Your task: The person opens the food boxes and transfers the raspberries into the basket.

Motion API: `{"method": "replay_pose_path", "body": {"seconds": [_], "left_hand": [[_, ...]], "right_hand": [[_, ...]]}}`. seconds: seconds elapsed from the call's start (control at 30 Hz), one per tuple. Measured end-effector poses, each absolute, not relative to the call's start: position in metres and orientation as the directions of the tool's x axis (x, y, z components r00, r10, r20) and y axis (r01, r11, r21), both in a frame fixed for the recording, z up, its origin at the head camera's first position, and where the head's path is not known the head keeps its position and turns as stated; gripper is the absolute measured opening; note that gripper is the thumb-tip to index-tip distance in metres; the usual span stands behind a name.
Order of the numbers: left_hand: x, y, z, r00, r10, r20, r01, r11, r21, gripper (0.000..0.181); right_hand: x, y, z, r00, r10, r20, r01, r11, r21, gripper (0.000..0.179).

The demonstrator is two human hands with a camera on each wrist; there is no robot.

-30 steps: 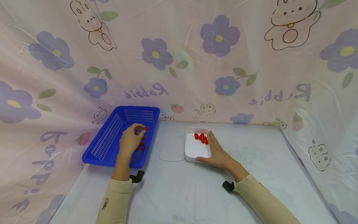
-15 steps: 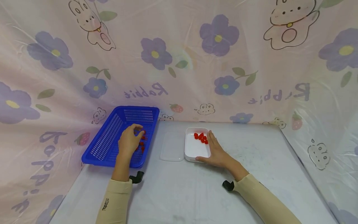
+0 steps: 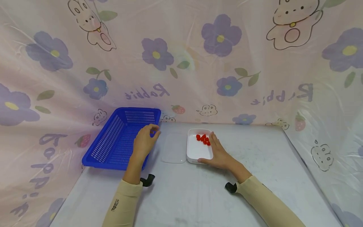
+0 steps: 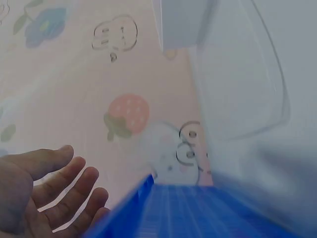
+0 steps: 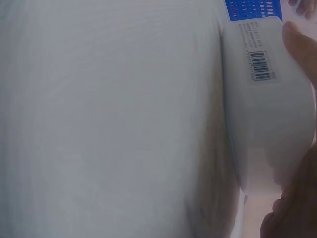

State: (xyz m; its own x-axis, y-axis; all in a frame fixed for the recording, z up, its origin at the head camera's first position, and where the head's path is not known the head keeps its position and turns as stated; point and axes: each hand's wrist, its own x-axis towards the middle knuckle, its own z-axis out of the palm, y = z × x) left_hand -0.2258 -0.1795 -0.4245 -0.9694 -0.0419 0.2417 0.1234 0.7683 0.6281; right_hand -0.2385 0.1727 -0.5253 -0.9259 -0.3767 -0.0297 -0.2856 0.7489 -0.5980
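In the head view my left hand point(image 3: 145, 140) hovers over the right side of the blue basket point(image 3: 109, 138), thumb and fingers loosely bent. The left wrist view shows the same hand point(image 4: 57, 193) with gaps between its fingers and nothing red among them. My right hand point(image 3: 219, 154) holds a shallow white plastic box point(image 3: 195, 153), thumb at the near edge and fingers along the right side. Several small red berry-like pieces point(image 3: 203, 138) lie in the box's far right part. A barcode shows on the box point(image 5: 262, 114) in the right wrist view.
A clear flat lid point(image 3: 173, 151) lies on the white-covered table point(image 3: 195, 198) between basket and box. A patterned curtain point(image 3: 181, 78) rises behind and along both sides. Black curved pieces point(image 3: 148, 180) stick out at both cuffs.
My left hand has moved right from the red pieces inside the basket to the basket's right rim. Its arm now hides those pieces. My right hand stays on the box.
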Motion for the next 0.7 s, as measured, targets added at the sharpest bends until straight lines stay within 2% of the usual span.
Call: {"method": "replay_pose_path", "body": {"seconds": [0.27, 0.7], "left_hand": [[-0.235, -0.147, -0.433, -0.967, 0.055, 0.247, 0.204, 0.749, 0.631, 0.025], [-0.254, -0.096, -0.446, -0.955, 0.242, 0.171, 0.293, 0.689, 0.662, 0.019]], "right_hand": [[-0.239, 0.173, -0.525, -0.927, -0.374, -0.024, -0.290, 0.758, -0.585, 0.144], [-0.239, 0.174, -0.527, -0.927, -0.375, -0.027, -0.289, 0.755, -0.588, 0.144]]}}
